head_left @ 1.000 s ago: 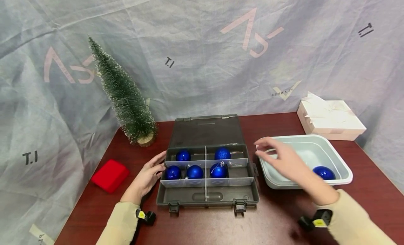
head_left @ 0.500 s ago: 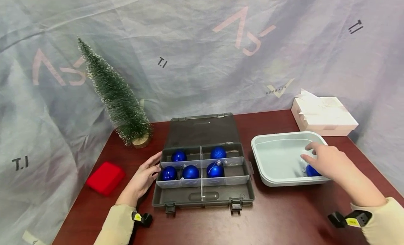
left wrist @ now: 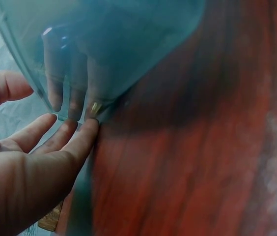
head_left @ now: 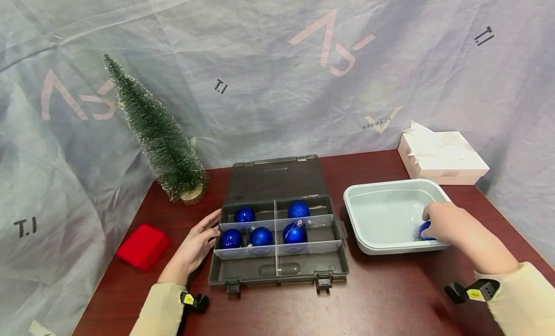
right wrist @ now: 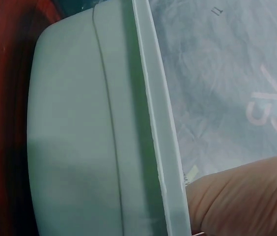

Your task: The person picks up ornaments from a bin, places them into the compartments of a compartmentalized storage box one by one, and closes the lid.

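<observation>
Right hand [head_left: 455, 230], partly hiding blue ball [head_left: 425, 231]

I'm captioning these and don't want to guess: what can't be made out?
Whether the right hand grips the ball: hidden by the hand in head view, by the tub in right wrist view.
Ball's right side: head view, behind that hand.
Left sleeve: cut off by head view's bottom edge.
</observation>
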{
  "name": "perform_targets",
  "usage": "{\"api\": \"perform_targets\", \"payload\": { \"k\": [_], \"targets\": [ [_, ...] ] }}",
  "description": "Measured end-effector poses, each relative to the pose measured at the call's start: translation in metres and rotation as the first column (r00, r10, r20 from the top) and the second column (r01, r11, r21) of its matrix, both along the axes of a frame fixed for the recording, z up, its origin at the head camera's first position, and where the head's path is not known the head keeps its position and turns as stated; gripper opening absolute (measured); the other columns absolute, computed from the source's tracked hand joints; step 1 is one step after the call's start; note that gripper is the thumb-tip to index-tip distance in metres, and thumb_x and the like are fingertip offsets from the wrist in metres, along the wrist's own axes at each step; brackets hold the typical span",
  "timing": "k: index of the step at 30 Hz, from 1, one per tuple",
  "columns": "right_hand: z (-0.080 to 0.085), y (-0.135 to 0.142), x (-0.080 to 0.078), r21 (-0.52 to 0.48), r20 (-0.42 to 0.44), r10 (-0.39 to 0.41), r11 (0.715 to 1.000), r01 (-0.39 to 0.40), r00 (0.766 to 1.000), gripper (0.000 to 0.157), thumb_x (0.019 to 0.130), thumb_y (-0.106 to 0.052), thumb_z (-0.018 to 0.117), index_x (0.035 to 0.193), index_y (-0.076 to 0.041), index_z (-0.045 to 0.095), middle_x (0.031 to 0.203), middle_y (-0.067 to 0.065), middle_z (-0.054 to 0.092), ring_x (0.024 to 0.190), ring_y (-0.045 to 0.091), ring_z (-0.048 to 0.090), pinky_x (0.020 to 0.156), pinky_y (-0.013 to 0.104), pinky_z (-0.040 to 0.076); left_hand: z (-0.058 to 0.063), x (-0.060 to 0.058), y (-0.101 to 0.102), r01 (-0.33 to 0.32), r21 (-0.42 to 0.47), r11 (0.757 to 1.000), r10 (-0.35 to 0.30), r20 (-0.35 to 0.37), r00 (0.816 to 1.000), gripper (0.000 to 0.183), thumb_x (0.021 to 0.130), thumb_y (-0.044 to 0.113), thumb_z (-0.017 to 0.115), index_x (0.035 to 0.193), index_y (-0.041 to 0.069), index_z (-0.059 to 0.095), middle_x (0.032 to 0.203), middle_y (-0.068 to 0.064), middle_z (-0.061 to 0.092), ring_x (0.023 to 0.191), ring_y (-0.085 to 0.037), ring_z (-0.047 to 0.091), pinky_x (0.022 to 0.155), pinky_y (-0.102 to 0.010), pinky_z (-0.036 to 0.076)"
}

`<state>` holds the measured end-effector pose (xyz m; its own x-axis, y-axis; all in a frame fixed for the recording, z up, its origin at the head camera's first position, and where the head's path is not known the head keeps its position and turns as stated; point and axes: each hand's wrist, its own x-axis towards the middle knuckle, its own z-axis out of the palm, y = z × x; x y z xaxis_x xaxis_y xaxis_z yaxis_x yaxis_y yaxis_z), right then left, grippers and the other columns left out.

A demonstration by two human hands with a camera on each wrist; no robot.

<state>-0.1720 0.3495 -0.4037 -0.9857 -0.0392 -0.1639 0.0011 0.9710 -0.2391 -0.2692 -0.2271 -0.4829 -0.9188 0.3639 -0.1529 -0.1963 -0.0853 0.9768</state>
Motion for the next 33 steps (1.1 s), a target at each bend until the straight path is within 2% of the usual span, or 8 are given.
{"api": "perform_targets", "payload": {
  "k": [3,10,14,19,21,23,29,33],
  "targets": [
    [0.001,0.001,0.0,0.004,0.002,0.008,1.0,-0.008,1.0,0.019,0.076,-0.008,0.083,0.086,0.003,0.071,0.071,0.007,0.061,0.066,0.026,0.053,0.061,0.044,0.045,0.0,0.0,0.0,-0.001,0.001,1.0,0.001,0.0,1.0,0.069,0.096,-0.008,0.045,0.162,0.004,0.026,0.166,-0.016,0.02,0.151,-0.037,0.018,0.117,-0.063,0.008],
    [0.004,-0.008,-0.001,-0.112,-0.165,-0.024,0.994,0.006,0.986,0.043,0.081,-0.017,0.085,0.11,0.011,0.07,0.1,0.03,0.069,0.091,0.048,0.064,0.08,0.065,0.049,0.0,-0.001,0.0,0.002,0.001,1.0,-0.002,0.002,1.0,0.07,0.096,-0.007,0.046,0.162,0.004,0.026,0.166,-0.016,0.02,0.151,-0.038,0.018,0.117,-0.063,0.009],
    [0.008,-0.023,-0.002,-0.29,-0.323,-0.09,0.957,-0.008,0.942,0.043,0.086,-0.026,0.083,0.116,0.002,0.072,0.107,0.024,0.072,0.102,0.043,0.065,0.083,0.052,0.05,0.0,-0.001,0.0,0.001,0.007,1.0,-0.001,0.004,1.0,0.07,0.095,-0.007,0.046,0.162,0.004,0.025,0.166,-0.017,0.02,0.151,-0.037,0.018,0.117,-0.062,0.009],
    [0.009,-0.052,0.0,-0.619,-0.356,-0.179,0.78,-0.088,0.917,0.037,0.093,-0.022,0.076,0.123,-0.001,0.071,0.113,0.008,0.073,0.104,0.004,0.066,0.08,0.015,0.047,0.0,-0.001,0.0,-0.003,0.001,1.0,0.003,0.008,1.0,0.07,0.095,-0.007,0.046,0.162,0.004,0.026,0.166,-0.017,0.02,0.151,-0.038,0.017,0.118,-0.063,0.008],
    [0.008,-0.066,0.0,-0.708,-0.322,-0.172,0.696,-0.116,0.931,0.037,0.096,-0.019,0.073,0.127,0.0,0.068,0.115,0.004,0.073,0.104,-0.004,0.064,0.082,0.011,0.047,0.0,0.0,0.0,-0.004,-0.006,1.0,0.004,0.009,1.0,0.07,0.096,-0.006,0.046,0.162,0.004,0.026,0.166,-0.017,0.02,0.151,-0.038,0.016,0.118,-0.063,0.007],
    [0.006,-0.081,0.0,-0.743,-0.313,-0.148,0.653,-0.144,0.938,0.036,0.097,-0.018,0.072,0.128,-0.001,0.068,0.115,0.002,0.073,0.106,-0.004,0.064,0.085,0.013,0.047,0.001,0.0,0.0,-0.002,-0.013,1.0,0.002,0.005,1.0,0.069,0.096,-0.006,0.046,0.162,0.005,0.026,0.166,-0.016,0.02,0.152,-0.038,0.016,0.118,-0.063,0.007],
    [0.0,-0.123,-0.005,-0.744,-0.339,-0.072,0.631,-0.221,0.938,0.034,0.092,-0.014,0.077,0.124,-0.004,0.071,0.119,0.01,0.071,0.112,0.01,0.065,0.09,0.022,0.052,0.001,0.0,0.0,-0.004,-0.023,1.0,0.004,-0.01,1.0,0.068,0.097,-0.006,0.046,0.161,0.005,0.028,0.166,-0.016,0.021,0.152,-0.038,0.016,0.117,-0.064,0.008],
    [-0.009,-0.143,-0.01,-0.699,-0.377,-0.037,0.666,-0.258,0.925,0.034,0.088,-0.009,0.081,0.12,-0.004,0.072,0.115,0.01,0.071,0.107,0.024,0.068,0.085,0.031,0.056,0.0,0.0,0.0,-0.01,-0.02,1.0,0.01,-0.01,1.0,0.068,0.096,-0.006,0.046,0.161,0.005,0.029,0.165,-0.016,0.022,0.151,-0.038,0.018,0.117,-0.064,0.008]
  ]
}}
